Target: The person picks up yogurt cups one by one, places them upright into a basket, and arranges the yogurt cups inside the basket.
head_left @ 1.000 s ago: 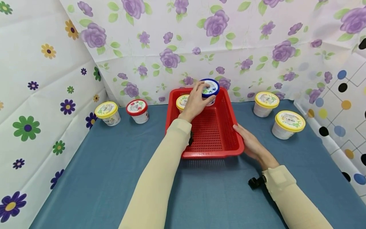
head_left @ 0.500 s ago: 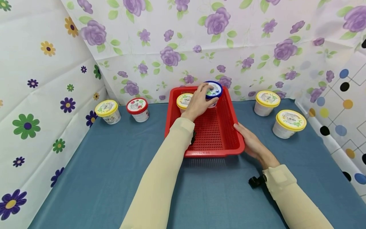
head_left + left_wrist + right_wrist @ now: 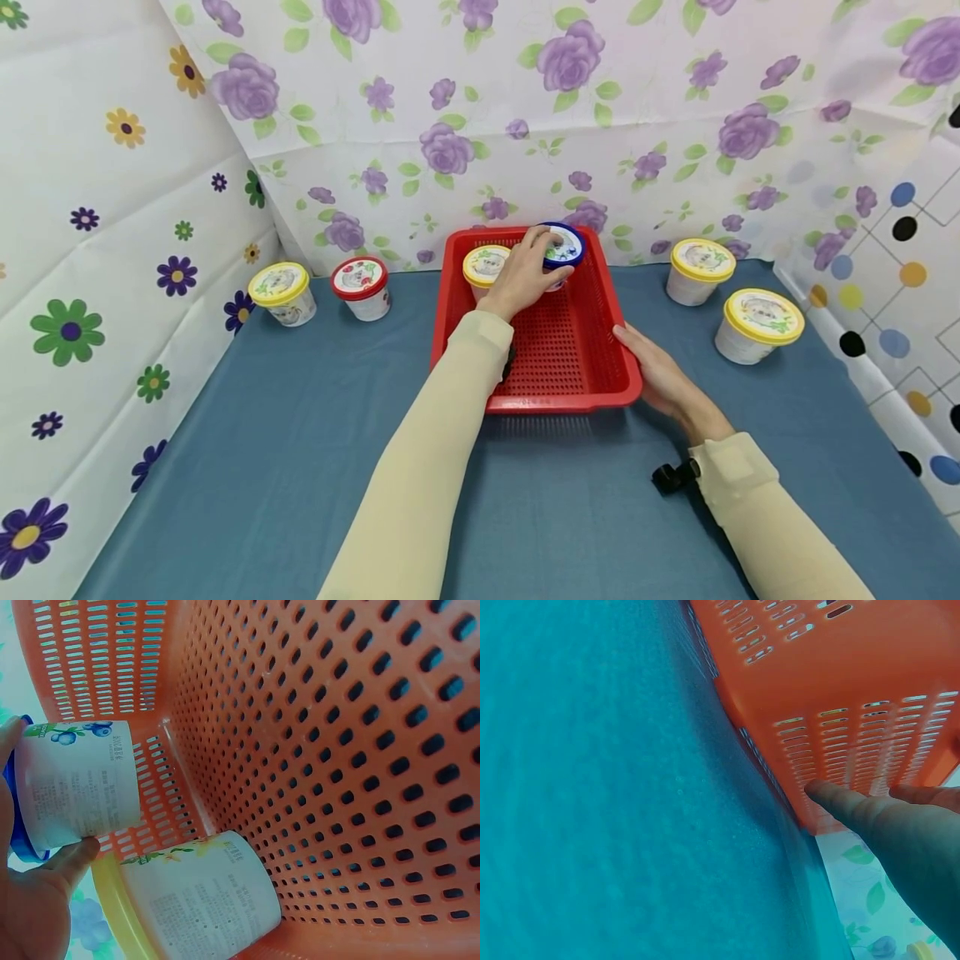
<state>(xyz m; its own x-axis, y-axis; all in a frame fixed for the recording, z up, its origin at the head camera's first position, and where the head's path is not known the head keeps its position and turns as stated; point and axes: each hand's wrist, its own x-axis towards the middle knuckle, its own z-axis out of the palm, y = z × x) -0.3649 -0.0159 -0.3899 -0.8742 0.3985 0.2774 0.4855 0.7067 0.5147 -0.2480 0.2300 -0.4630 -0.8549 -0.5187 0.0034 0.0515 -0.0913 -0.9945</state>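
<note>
- Rising behind your work, a sheet with purple roses (image 3: 446,154) filled the top of the frame.
- Below it, a blue cloth (image 3: 247,467) covered the surface under your arms.
- Your red basket (image 3: 555,405) stood on the cloth just right of the frame's centre.
- Your right hand (image 3: 660,373), right of centre, touched the basket's right side, its fingers nearly straight against the outer wall.
- Your left hand (image 3: 522,275), upper centre, was partly closed, its fingers over one tub's lid and its thumb at the side, pinching it.
- Two yellow-lidded tubs (image 3: 763,315) stood upright near each other at the right.
- At the left, another yellow-lidded tub (image 3: 280,285) stood near a red-lidded tub (image 3: 361,280).
- The pinched blue-lidded tub (image 3: 564,247) was within the basket's upper part; whether its base touched the floor, you could not tell.
- Beside it, partly behind your hand, sat the basket's yellow-topped tub (image 3: 484,265).
</note>
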